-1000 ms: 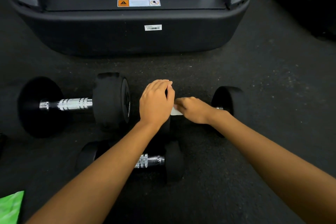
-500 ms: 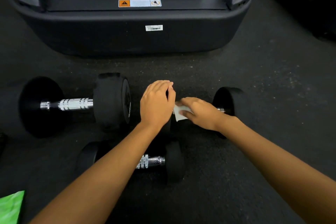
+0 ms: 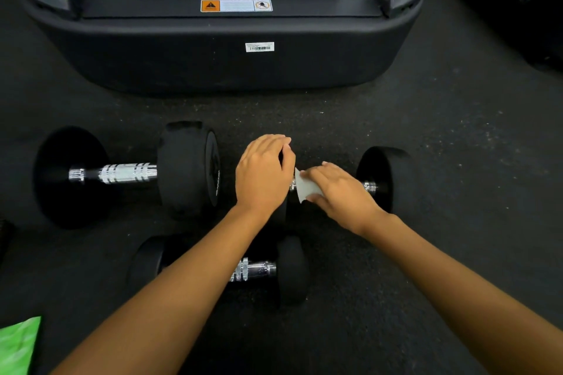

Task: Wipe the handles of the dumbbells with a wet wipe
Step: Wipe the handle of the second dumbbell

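Three black dumbbells with chrome handles lie on the dark floor. On the right dumbbell point(image 3: 384, 175), my left hand point(image 3: 263, 175) covers and grips the left head. My right hand point(image 3: 341, 192) presses a white wet wipe point(image 3: 304, 186) around that dumbbell's handle, most of which is hidden; a short chrome stub shows by the right head. A larger dumbbell point(image 3: 125, 173) lies to the left with its handle bare. A smaller dumbbell point(image 3: 256, 269) lies nearer me, partly under my left forearm.
The black end of a treadmill point(image 3: 231, 49) with a warning label stands across the back. A green packet point(image 3: 18, 344) lies at the bottom left corner. Dark equipment fills the upper right corner.
My right hand has slid right along the handle with the wipe, and more of the white wipe now shows. My left hand has stayed on the dumbbell head.
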A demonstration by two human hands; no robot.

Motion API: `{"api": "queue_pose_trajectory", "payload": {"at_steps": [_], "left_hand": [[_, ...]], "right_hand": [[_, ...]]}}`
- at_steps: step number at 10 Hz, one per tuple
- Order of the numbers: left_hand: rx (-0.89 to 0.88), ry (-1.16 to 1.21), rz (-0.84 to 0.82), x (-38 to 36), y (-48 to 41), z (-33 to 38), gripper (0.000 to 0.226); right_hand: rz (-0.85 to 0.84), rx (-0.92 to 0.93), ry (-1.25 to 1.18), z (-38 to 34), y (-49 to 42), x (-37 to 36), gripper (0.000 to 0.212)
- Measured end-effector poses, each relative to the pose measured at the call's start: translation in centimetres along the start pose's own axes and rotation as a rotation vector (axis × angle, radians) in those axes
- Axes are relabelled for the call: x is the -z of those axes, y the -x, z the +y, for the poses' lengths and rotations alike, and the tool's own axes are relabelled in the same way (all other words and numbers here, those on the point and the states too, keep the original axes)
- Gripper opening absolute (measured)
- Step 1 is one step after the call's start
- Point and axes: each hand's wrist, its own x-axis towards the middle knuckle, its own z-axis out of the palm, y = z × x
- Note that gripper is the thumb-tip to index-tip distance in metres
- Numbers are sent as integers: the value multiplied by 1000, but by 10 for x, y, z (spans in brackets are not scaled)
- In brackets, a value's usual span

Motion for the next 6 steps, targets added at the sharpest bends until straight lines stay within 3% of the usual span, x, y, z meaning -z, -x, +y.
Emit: {"api": "queue_pose_trajectory", "payload": {"at_steps": [4, 6], "left_hand": [[9, 4, -11, -1, -1, 0, 29], [15, -5, -16, 0, -2, 0, 29]], "right_hand": [[-76, -79, -123, 3, -5, 2, 50], [-380, -260, -390, 11, -28, 18, 49]]}}
